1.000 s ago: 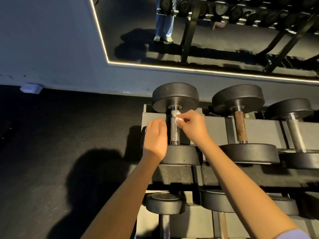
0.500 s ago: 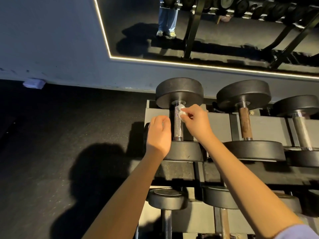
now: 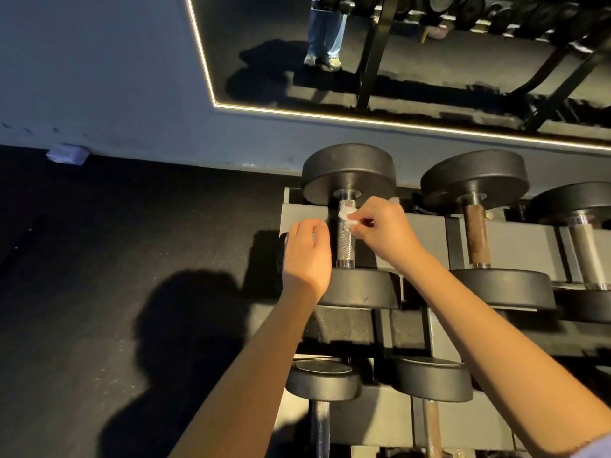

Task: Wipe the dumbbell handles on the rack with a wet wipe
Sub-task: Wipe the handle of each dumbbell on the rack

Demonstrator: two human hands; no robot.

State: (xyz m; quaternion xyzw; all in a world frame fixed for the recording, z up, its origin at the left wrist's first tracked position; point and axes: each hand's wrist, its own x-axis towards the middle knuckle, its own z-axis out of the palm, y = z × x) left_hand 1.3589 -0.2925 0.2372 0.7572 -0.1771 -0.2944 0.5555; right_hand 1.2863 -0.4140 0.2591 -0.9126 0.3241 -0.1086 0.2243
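right hand [image 3: 386, 231] pinching wet wipe [image 3: 347, 218], dumbbell handle [image 3: 346, 238]

dumbbells [image 3: 475, 236] on rack [image 3: 515, 241] (seemingly tiered), mirror [image 3: 429, 77] behind

dark rack [image 3: 426, 241] carries black dumbbells [image 3: 348, 173] side by side.

No text, number, brand or sign can be read. The black dumbbell heads [image 3: 348, 173] on the rack [image 3: 429, 233] show plain faces with no legible weight marking. The small pale object [image 3: 67, 156] on the floor [image 3: 132, 226] by the far wall [image 3: 99, 77] is too blurred to tell.
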